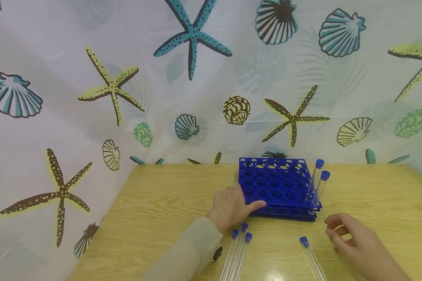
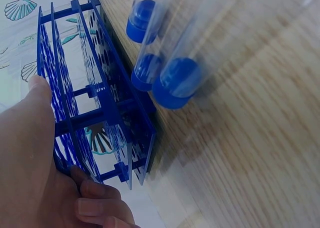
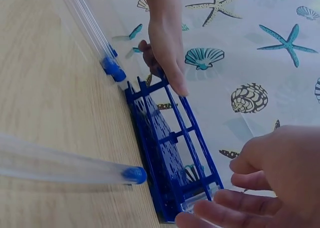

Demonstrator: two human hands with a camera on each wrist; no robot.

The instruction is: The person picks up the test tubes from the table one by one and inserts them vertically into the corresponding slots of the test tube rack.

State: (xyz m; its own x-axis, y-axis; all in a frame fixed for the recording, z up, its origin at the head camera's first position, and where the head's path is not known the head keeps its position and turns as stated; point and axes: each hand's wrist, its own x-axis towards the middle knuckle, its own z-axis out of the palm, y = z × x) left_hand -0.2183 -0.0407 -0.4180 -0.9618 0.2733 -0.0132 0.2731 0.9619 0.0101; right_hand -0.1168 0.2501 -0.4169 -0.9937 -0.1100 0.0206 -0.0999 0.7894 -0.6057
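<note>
Lone tube (image 1: 314,260) lying just left of the empty right hand (image 1: 355,238), cap toward the rack (image 1: 278,205).
From where I stand, that tube's long axis points away from the person, cap end slanting slightly left; the right hand is clearly the nearer, fingers loosely bent around nothing. Farther left, three tubes (image 1: 236,255) lie side by side, caps also away from the person. Beyond them the left hand (image 1: 228,207) grips the rack's left end, thumb on its front edge; two upright tubes (image 1: 320,190) stand at its right end.
</note>
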